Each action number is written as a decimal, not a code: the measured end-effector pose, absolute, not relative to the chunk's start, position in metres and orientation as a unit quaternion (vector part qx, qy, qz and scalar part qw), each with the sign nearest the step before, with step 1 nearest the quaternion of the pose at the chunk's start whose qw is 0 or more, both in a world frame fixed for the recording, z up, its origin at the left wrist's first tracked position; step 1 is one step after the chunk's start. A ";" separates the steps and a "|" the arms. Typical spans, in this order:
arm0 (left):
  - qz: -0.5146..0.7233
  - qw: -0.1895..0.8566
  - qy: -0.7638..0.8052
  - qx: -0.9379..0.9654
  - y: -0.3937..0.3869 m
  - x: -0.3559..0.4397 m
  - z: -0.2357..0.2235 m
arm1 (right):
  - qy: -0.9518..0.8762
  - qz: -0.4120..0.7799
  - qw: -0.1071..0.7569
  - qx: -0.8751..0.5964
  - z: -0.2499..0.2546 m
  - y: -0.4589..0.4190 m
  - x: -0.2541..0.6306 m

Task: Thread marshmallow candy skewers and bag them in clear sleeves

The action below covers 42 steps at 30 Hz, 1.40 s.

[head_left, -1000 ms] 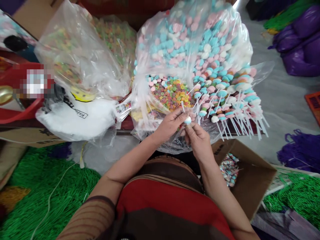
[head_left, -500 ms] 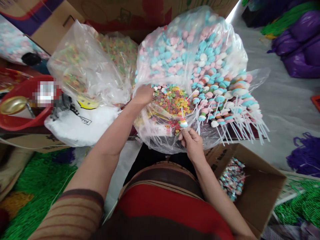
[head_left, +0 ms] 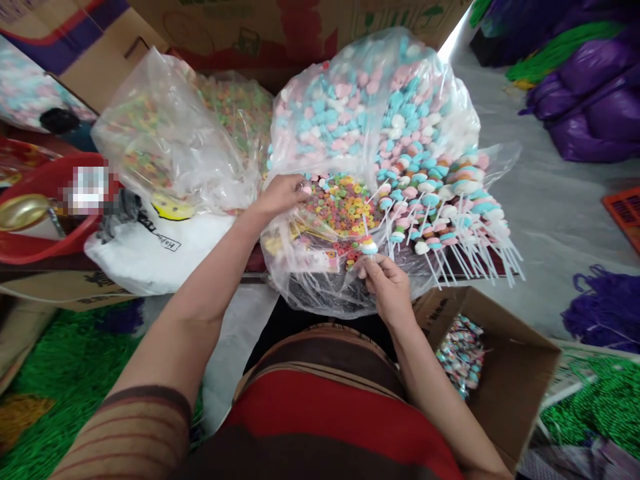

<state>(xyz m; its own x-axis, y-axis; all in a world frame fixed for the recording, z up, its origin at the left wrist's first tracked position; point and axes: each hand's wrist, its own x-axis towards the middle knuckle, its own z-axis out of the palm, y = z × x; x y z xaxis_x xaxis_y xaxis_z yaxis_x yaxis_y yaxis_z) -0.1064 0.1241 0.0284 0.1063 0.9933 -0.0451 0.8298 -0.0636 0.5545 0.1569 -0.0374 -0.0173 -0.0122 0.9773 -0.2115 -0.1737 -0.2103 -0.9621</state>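
Observation:
My right hand (head_left: 389, 285) pinches the lower end of a marshmallow skewer (head_left: 369, 247). White and blue marshmallow and orange-yellow pieces are threaded on it, and its bare white stick points up. Between the fingertips of my left hand (head_left: 281, 195) is a small pale pink marshmallow (head_left: 306, 191). That hand is at the left edge of a pile of colourful ring candies (head_left: 345, 205) lying in clear plastic. Just behind is a big clear bag of pink, blue and white marshmallows (head_left: 325, 113). Many threaded skewers (head_left: 457, 200) lie heaped to the right, sticks toward me.
A clear bag of ring candies (head_left: 150, 140) stands at left, behind a white plastic bag (head_left: 135, 257). Further left is a red basin (head_left: 85, 233) holding a gold ladle (head_left: 27, 212). An open cardboard box (head_left: 520, 373) with wrapped sweets sits below the table at right.
My left hand has drawn back slightly to the left, and the pink marshmallow now shows in its fingertips. My right hand holds the skewer in nearly the same place. The view has shifted slightly.

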 end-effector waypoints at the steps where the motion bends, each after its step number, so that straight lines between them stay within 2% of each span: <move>1: 0.257 0.293 0.626 0.676 0.114 -0.102 0.027 | -0.399 0.584 0.490 -0.510 -0.014 -0.034 0.156; 3: 0.384 0.440 0.558 0.590 0.090 -0.088 0.024 | -0.405 0.567 0.493 -0.521 -0.007 -0.024 0.153; 5: 0.445 0.555 0.484 0.510 0.064 -0.068 0.019 | -0.413 0.554 0.493 -0.529 0.000 -0.013 0.146; 10: 0.501 0.658 0.379 0.415 0.016 -0.025 0.008 | -0.424 0.563 0.489 -0.514 0.014 0.001 0.135; 23: 0.522 0.720 0.354 0.290 -0.013 -0.005 0.005 | -0.373 0.634 0.472 -0.486 0.017 -0.008 0.146; 31: 0.546 0.675 0.394 0.301 -0.010 -0.001 0.005 | -0.369 0.623 0.492 -0.484 0.025 -0.017 0.147; 38: 0.567 0.583 0.434 0.388 -0.014 0.006 0.006 | -0.410 0.564 0.493 -0.521 0.021 -0.021 0.142; 42: 0.558 0.597 0.413 0.402 -0.017 0.008 0.010 | -0.426 0.538 0.507 -0.521 0.017 -0.020 0.140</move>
<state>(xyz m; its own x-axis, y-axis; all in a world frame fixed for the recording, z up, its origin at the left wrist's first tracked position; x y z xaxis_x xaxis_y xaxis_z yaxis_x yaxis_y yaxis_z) 0.0076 -0.0174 0.0103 0.0361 0.9984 -0.0444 -0.3342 0.0539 0.9410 0.1401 -0.0204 0.0170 0.0567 0.9901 -0.1286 -0.1013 -0.1225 -0.9873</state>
